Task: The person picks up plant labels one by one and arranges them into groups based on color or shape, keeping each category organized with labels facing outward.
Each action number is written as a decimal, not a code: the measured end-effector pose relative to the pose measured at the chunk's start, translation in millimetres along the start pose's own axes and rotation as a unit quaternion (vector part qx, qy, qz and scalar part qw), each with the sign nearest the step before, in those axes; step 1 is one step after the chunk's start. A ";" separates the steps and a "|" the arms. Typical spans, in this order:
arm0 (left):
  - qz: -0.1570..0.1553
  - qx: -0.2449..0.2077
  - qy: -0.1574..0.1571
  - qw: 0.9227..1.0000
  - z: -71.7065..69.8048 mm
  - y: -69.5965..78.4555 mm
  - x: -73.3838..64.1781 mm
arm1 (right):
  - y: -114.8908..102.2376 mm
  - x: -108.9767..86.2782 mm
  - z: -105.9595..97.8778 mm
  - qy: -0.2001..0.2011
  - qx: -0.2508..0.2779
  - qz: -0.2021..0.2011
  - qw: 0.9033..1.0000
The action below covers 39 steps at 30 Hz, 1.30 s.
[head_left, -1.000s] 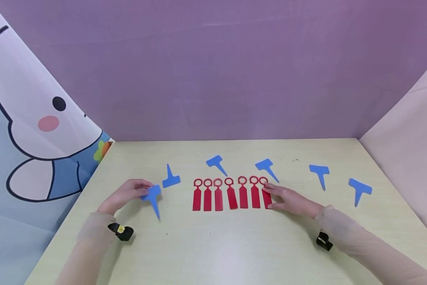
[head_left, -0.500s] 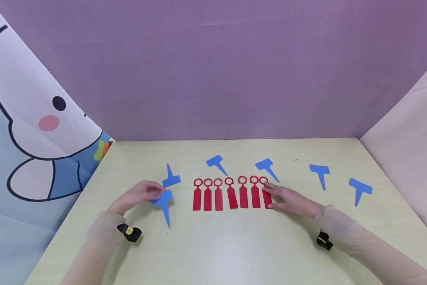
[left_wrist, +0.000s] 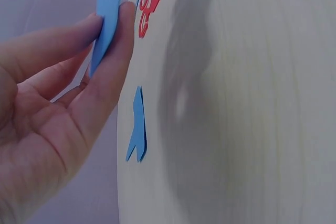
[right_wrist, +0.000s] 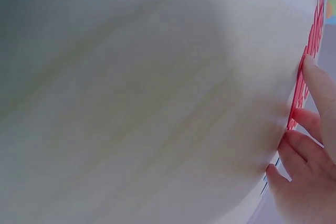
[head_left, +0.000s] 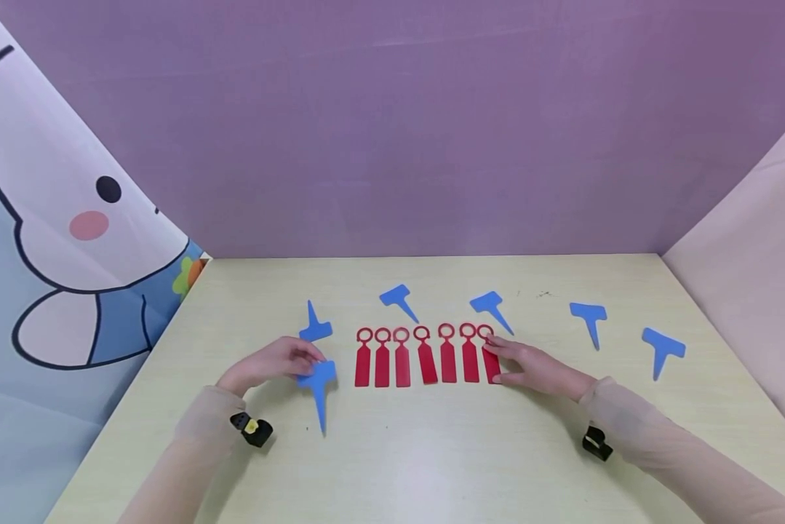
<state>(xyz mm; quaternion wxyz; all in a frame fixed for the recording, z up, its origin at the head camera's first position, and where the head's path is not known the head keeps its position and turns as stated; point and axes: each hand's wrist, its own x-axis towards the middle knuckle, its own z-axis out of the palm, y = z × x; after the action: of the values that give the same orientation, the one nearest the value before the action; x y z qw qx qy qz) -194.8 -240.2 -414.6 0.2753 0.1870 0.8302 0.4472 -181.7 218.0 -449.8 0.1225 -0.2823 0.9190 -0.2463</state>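
Observation:
My left hand pinches a blue T-shaped plant label by one end of its crossbar, thumb against fingers. The label's pointed stem hangs toward me, held above the table. In the left wrist view the pinched label is seen nearly edge-on. Several flat red tags with ring tops lie side by side in a row mid-table. My right hand rests at the right end of that row, with relaxed fingers touching the last red tag and partly covering it.
Several more blue plant labels lie spread behind and beside the row: one near my left hand, two behind the tags, such as this label, and two at the right, including the outermost label. A purple backdrop stands along the table's far edge.
My left hand has moved right and slightly toward me, carrying the blue plant label closer to the left end of the red row. The right hand has stayed in place.

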 end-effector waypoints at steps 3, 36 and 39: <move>0.003 -0.005 -0.006 1.000 3.3 1.5 1.4 | -0.3 0.0 0.1 0.000 -0.001 0.000 1.000; 0.008 0.056 -0.030 0.998 34.9 10.1 9.6 | 2.3 -1.0 0.9 0.010 -0.006 -0.005 1.000; 0.012 0.068 -0.026 0.997 36.8 8.8 10.7 | 1.8 -0.7 0.7 0.007 -0.005 -0.003 1.000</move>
<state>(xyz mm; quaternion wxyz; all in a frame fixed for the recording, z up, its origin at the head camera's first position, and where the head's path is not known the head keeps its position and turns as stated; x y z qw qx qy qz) -179.6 -206.1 -426.7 0.2785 0.2270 0.8486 0.3883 -181.7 219.3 -451.3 0.1137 -0.2842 0.9202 -0.2441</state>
